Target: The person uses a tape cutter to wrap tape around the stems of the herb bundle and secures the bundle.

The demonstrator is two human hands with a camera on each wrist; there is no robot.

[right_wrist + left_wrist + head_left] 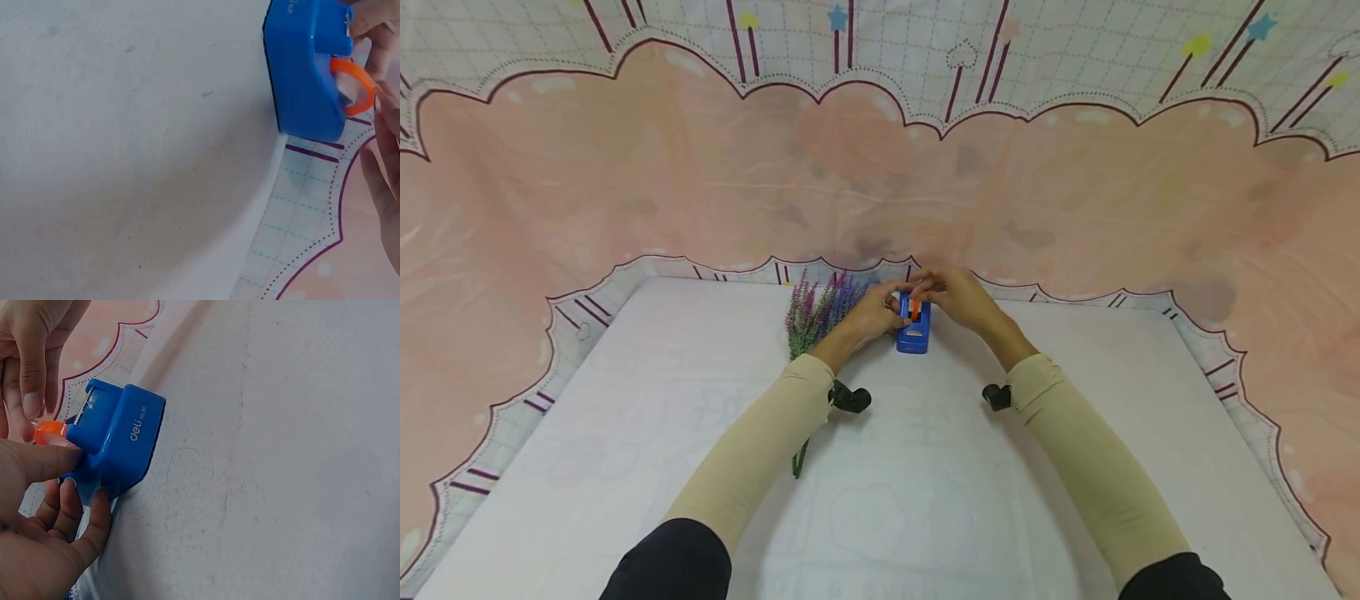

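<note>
Near the far edge of the table (940,500), your left hand (874,310) gripped the blue dispenser (913,340), thumb and fingers bent round it. Your right hand (961,296) had fingertips at the orange roll (51,430) — pinching or merely touching, impossible to tell. A steady left hold — right fingertips clear of the teeth (84,405) — likely served best.

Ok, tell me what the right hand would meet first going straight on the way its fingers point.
Most likely the right hand would meet the orange tape roll in the blue dispenser first; it looks so close that they may already touch.
</note>
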